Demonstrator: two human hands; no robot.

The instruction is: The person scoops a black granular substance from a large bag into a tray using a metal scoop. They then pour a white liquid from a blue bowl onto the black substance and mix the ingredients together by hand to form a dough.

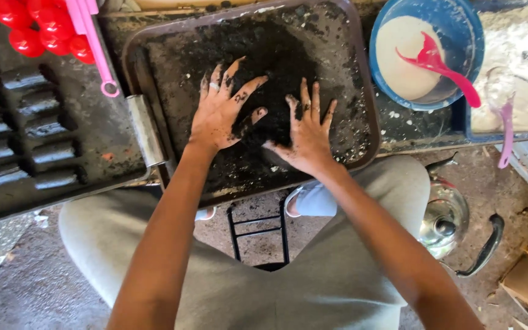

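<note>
Hands lie flat and open on the dark dirt [276,55] in the tray [362,73]: left hand [221,113] beside right hand [307,137], both holding nothing.

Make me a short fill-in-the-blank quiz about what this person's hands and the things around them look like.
1. Both hands, the left hand and the right hand, press flat into a dark ____ mixture.
2. The mixture lies in a brown metal ____.
3. The blue bowl holds a ____ spoon.
4. On the ground by the right arm stands a shiny metal ____.

Missing words: crumbly; tray; red; kettle
</note>
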